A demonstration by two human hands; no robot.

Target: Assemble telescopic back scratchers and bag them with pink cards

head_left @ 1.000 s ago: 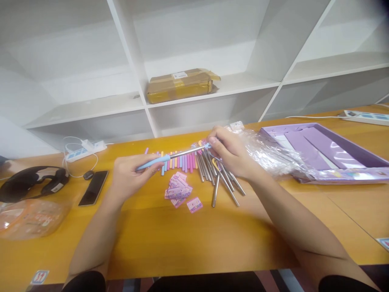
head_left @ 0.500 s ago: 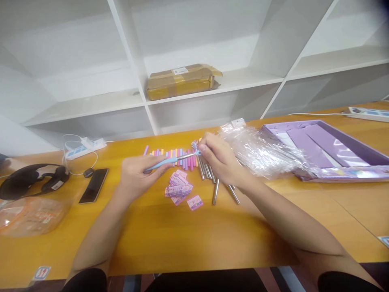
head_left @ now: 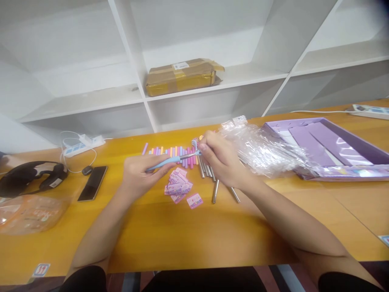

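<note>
My left hand (head_left: 136, 173) is closed around the light blue handle of a slim stick (head_left: 165, 163) with a silver metal shaft. The shaft points right and slightly upward. At its far end my right hand (head_left: 223, 160) pinches a small light blue piece (head_left: 198, 153), mostly covered by the fingers. Behind the stick, short pink, purple, yellow and blue sticks (head_left: 174, 151) lie in a row. Several silver metal tubes (head_left: 215, 191) lie under and in front of the right hand. Small pink printed cards (head_left: 178, 185) are piled between the forearms, with one card (head_left: 194, 200) apart.
Clear plastic bags (head_left: 258, 148) are heaped beside an open purple box (head_left: 352, 173) on the right. On the left are a phone (head_left: 92, 183), a black headset (head_left: 18, 178), an orange-clear bag (head_left: 33, 215) and a power strip (head_left: 83, 147). A taped carton (head_left: 182, 78) sits on the shelf.
Both hands keep hold of the stick and its end piece, almost in the same place. The left hand has shifted slightly to the right. The view has tilted a little.
</note>
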